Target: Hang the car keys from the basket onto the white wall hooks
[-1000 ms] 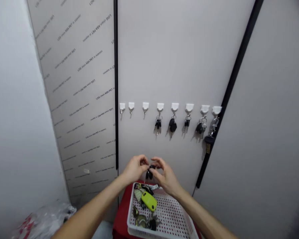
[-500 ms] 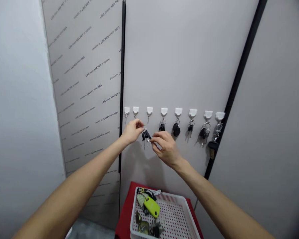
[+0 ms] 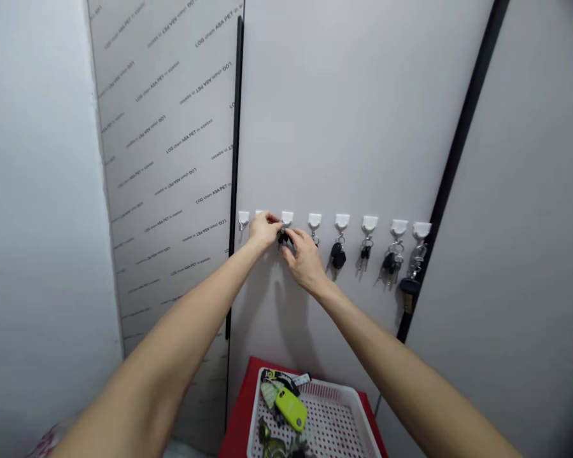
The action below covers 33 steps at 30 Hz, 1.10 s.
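Closest to me, a white perforated basket sits on a red surface, red showing past both side rims. A lime-green key case lies toward its left wall; the perforated floor shows to the right. A dark tag at the back has lettering too small to read.

Beyond, both arms reach to a pale panel. The left hand has its grip pinched on a bunch of black-headed keys, just below the third hook from the left. The right hand curves beside them; I cannot tell whether its grip is closed. Black strips edge the panel, with open surface above the hooks. Farther left, a side panel repeats "LOG chem ASA PET in".
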{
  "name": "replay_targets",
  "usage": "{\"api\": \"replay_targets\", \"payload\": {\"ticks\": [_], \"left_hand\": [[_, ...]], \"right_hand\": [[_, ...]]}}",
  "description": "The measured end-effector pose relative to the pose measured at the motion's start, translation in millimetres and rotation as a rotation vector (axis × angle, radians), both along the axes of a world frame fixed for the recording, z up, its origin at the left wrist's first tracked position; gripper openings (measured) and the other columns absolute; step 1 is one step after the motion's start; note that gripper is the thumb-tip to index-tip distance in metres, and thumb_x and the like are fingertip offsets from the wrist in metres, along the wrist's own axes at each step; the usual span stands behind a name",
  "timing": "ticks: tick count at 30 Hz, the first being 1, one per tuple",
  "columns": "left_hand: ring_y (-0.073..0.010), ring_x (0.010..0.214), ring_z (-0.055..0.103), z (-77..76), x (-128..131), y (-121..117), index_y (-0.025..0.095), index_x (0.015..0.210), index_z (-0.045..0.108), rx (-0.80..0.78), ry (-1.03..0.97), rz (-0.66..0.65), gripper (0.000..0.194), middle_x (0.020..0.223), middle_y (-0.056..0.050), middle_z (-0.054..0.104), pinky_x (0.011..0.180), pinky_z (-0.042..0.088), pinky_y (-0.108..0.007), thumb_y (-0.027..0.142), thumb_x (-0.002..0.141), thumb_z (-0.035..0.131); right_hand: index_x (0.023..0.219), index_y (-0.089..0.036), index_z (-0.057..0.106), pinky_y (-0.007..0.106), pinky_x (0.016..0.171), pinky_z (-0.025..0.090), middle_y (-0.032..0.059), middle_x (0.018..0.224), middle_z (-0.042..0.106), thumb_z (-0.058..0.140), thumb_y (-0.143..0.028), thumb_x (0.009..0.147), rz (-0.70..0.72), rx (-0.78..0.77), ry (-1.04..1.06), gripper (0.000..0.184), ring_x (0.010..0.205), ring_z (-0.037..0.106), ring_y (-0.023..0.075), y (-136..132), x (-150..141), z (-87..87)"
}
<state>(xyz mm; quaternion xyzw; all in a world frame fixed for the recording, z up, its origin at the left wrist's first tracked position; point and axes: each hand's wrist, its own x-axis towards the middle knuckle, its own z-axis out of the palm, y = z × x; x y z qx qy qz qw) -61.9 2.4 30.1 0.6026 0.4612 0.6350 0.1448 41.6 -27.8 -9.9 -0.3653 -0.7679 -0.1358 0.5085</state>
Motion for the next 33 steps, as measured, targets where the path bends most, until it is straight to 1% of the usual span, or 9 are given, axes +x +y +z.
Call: {"api": "replay_targets", "payload": {"ticks": [7,11,14,18,21,23,25,28,33], "left_hand": [[-0.0083,0.057,0.046,-5.9,7,-5,0.012,0.058,0.052,0.007,0.217,0.16,0.006,0.056,0.001,0.051,0.061,0.037,-0.023,0.009,0.055,0.048],[-0.0075,0.06,0.047,-29.4,-1,-22,0.013,0.066,0.051,0.09,0.171,0.111,0.011,0.065,0.0,0.054,0.062,0.037,-0.02,0.009,0.057,0.046],[-0.0076,0.06,0.047,-75.7,-9,-36,0.013,0.068,0.051,0.003,0.135,-0.019,0.01,0.066,0.0,0.054,0.06,0.038,-0.02,0.013,0.059,0.046],[-0.0081,0.059,0.047,-171.8,-12,-56,0.012,0.069,0.051,-0.304,0.198,-0.223,0.011,0.063,0.0,0.053,0.059,0.038,-0.02,0.013,0.06,0.044],[-0.0101,0.062,0.047,-234.6,-7,-76,0.012,0.071,0.051,-0.489,0.399,-0.265,0.015,0.065,-0.001,0.053,0.062,0.038,-0.023,0.01,0.058,0.044],[-0.0131,0.071,0.047,-258.6,-2,-88,0.013,0.074,0.052,-0.483,0.594,-0.241,0.02,0.073,-0.003,0.053,0.068,0.037,-0.025,0.009,0.056,0.046],[-0.016,0.08,0.044,-268.5,1,-95,0.014,0.08,0.052,-0.414,0.756,-0.2,0.025,0.082,-0.005,0.051,0.073,0.034,-0.028,0.009,0.055,0.046],[-0.0175,0.083,0.042,-269.1,3,-99,0.015,0.087,0.049,-0.377,0.886,-0.158,0.032,0.087,-0.007,0.049,0.074,0.033,-0.029,0.008,0.057,0.043],[-0.0154,0.083,0.043,-270.9,3,-97,0.015,0.087,0.049,-0.387,0.838,-0.183,0.031,0.086,-0.006,0.049,0.075,0.033,-0.026,0.006,0.058,0.04]], "right_hand": [[0.101,-0.011,0.043,0.033,0.081,0.033,0.0107,0.099,0.045,0.038,-0.015,0.065,-0.067,-0.135,-0.058,0.036,0.093,0.04,0.0187,2,-3,-4.6],[0.099,-0.012,0.044,0.033,0.084,0.031,0.0106,0.103,0.043,0.038,-0.016,0.065,-0.04,-0.108,-0.02,0.034,0.097,0.038,0.0181,-13,5,-19.9],[0.095,-0.014,0.047,0.032,0.084,0.03,0.0092,0.102,0.045,0.038,-0.016,0.065,0.013,-0.174,-0.026,0.031,0.096,0.04,0.0165,-31,19,-59.6],[0.089,-0.016,0.051,0.029,0.079,0.034,0.007,0.092,0.05,0.04,-0.016,0.064,0.098,-0.518,-0.163,0.027,0.087,0.044,0.0146,-59,39,-148.8],[0.09,-0.014,0.051,0.027,0.076,0.035,0.0071,0.088,0.051,0.044,-0.016,0.061,0.107,-0.773,-0.278,0.029,0.083,0.045,0.0147,-77,47,-206.0],[0.094,-0.014,0.05,0.027,0.078,0.033,0.0079,0.093,0.049,0.046,-0.016,0.059,0.072,-0.825,-0.319,0.035,0.087,0.043,0.0159,-84,48,-226.8],[0.099,-0.014,0.046,0.028,0.081,0.031,0.0087,0.098,0.046,0.046,-0.015,0.059,0.011,-0.816,-0.326,0.041,0.092,0.04,0.0169,-84,47,-235.0],[0.107,-0.013,0.039,0.028,0.081,0.03,0.0099,0.1,0.046,0.046,-0.018,0.059,-0.071,-0.835,-0.317,0.048,0.093,0.039,0.0181,-79,44,-236.3],[0.103,-0.013,0.042,0.028,0.074,0.032,0.0108,0.095,0.051,0.047,-0.019,0.057,-0.088,-0.941,-0.314,0.046,0.089,0.043,0.0194,-71,44,-241.2]]}}
